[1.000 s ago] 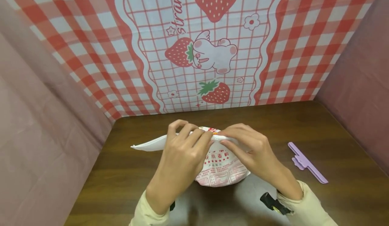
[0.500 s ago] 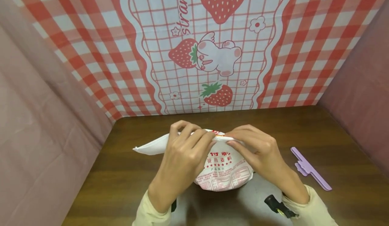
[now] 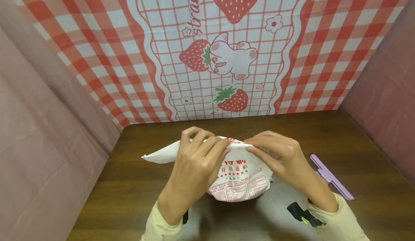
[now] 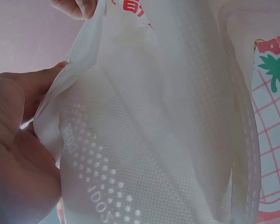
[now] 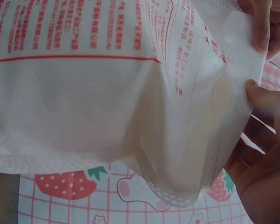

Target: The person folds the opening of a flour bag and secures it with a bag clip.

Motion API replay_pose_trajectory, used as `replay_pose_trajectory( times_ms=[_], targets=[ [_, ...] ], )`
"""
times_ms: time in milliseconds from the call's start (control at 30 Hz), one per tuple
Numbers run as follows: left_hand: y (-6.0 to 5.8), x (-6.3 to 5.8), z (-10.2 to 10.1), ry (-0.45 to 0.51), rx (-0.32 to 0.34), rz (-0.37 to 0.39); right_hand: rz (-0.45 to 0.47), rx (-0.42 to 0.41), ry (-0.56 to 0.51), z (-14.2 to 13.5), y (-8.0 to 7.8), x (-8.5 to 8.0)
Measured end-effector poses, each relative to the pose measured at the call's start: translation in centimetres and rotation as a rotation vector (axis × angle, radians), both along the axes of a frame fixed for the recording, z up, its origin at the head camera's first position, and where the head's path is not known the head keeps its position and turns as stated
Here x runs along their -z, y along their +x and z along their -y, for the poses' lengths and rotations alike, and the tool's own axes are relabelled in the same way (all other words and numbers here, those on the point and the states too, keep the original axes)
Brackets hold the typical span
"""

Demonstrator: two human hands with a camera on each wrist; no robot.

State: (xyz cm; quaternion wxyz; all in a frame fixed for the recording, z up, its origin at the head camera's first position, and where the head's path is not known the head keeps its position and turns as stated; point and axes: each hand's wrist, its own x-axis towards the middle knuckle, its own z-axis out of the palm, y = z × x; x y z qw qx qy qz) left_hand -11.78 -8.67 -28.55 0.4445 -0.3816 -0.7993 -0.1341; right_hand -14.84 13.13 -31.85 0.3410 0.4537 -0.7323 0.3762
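A white flour bag [image 3: 238, 176] with red print is between my hands, its top edge folded into a narrow strip. My left hand [image 3: 197, 165] holds this strip near the middle; beyond it, the bag's plain white corner sticks out to the left. On the right part of the same edge, my right hand [image 3: 282, 158] pinches with thumb and fingers. In the left wrist view, the bag's dotted white side [image 4: 144, 121] fills most of the picture. The right wrist view shows the printed side [image 5: 93, 42], with the right thumb [image 5: 266, 95] on the edge.
A purple bag clip [image 3: 334, 179] lies on the brown wooden table [image 3: 129, 194] at the right, beyond the right wrist. Behind the table hangs a red-and-white strawberry cloth [image 3: 275, 82]. Pinkish curtains [image 3: 48, 125] flank both sides.
My right hand has slid to the right along the folded edge, baring more of it between the hands. The left hand keeps its hold in about the same place.
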Motion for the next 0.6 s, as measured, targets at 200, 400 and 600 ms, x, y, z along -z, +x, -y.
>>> replay_pose_trajectory(
  times_ms=[200, 400, 600],
  targets=[
    [0.1, -0.2, -0.1, 0.008, 0.018, 0.005, 0.032, 0.000, 0.016, -0.5, 0.1, -0.1],
    [0.0, -0.2, 0.0, -0.005, 0.013, 0.007, 0.075, 0.038, 0.040, -0.7, 0.8, -0.9],
    [-0.1, -0.2, 0.0, -0.004, 0.010, 0.003, 0.086, 0.052, 0.068, -0.8, 1.2, -1.9]
  ],
)
